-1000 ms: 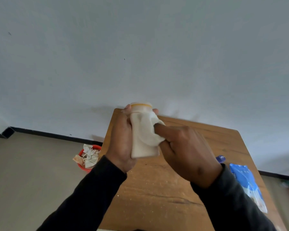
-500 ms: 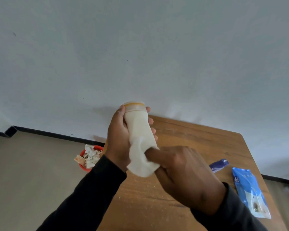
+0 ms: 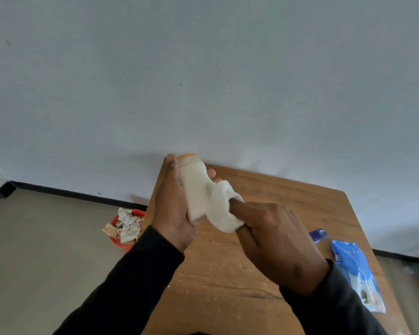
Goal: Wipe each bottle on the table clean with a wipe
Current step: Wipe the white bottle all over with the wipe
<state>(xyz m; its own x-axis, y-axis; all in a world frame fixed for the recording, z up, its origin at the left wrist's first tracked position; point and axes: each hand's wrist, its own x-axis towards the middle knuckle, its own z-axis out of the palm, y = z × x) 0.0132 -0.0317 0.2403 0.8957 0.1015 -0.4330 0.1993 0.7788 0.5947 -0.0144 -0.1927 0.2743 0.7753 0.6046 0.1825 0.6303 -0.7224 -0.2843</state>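
Bottle wiped above a scuffed wooden worktop

Wall (image 3: pixel 203 68) of pale, matte grey plaster fills the upper half, ending in a black skirting line above a dull beige floor (image 3: pixel 34 250). Against it stands the worktop (image 3: pixel 228 274), a brown wooden slab with visible grain, a dark crack and pale specks scattered over its surface. Two dark, soft sleeves reach in from below.

The left hand (image 3: pixel 173 209) grips a smooth, cream-white plastic bottle (image 3: pixel 191 187), held in the air above the far left part of the worktop, tilted slightly with its yellow-rimmed cap end uppermost; the thumb lies along the near side and its fingers (image 3: pixel 211 173) curl round the far side. The right hand (image 3: pixel 276 240) pinches a soft, bunched white wipe (image 3: pixel 221 209) between thumb and curled fingers, and the wipe is pressed against the lower right side of the bottle.

Near the right edge of the worktop lies a flat, glossy blue and white plastic packet (image 3: pixel 356 274). Just beside its far end is a small dark blue rounded object (image 3: pixel 318 234), partly hidden by the right hand. On the floor left of the worktop sits a round red bin (image 3: pixel 115 240) heaped with crumpled used wipes (image 3: pixel 127 226).
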